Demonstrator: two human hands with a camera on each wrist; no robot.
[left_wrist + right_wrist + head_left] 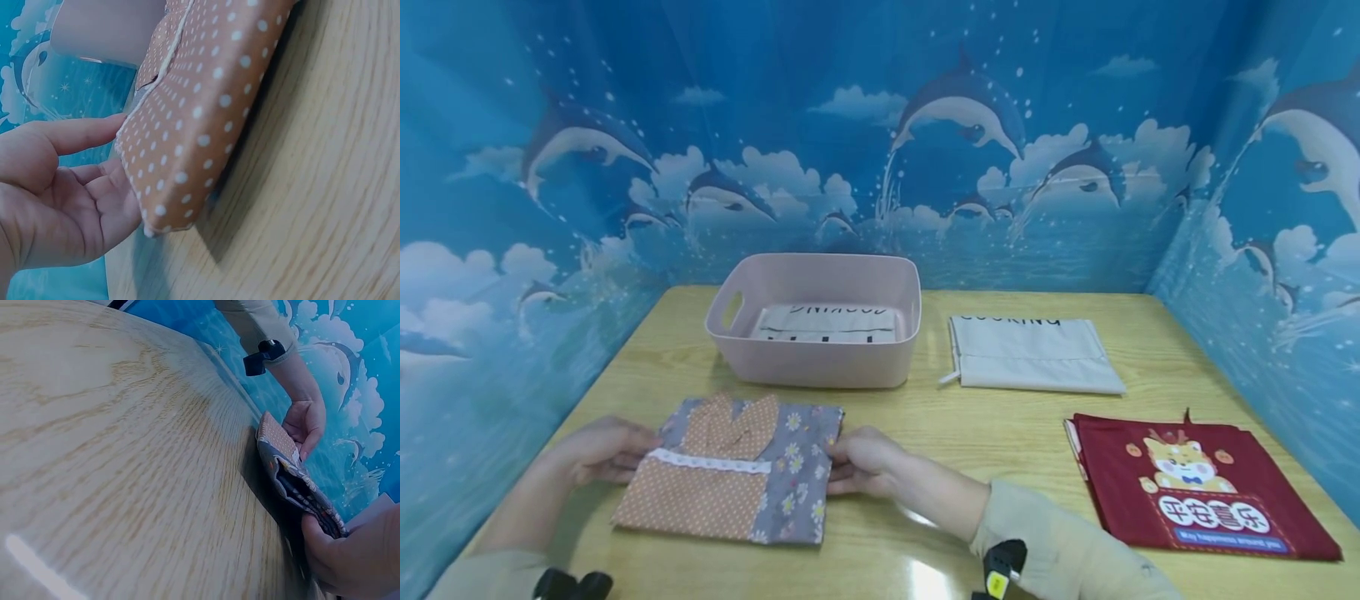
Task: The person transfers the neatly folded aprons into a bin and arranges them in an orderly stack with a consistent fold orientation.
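Observation:
A folded apron, grey with daisies and an orange polka-dot pocket, bow and white lace strip, is held between both hands at the left front. My left hand pinches its left edge; in the left wrist view the thumb lies at the seam of the dotted cloth, with the other fingers behind. My right hand grips the right edge, thumb and fingers around the layers. The right wrist view shows the folded layers edge-on, with a shadow beneath them on the table.
Behind the apron stands a pale pink basket with a folded light-grey cloth inside. A similar lettered grey cloth lies right of it. A dark red folded apron with a cartoon animal lies at the right. Dolphin-print curtains surround the wooden table.

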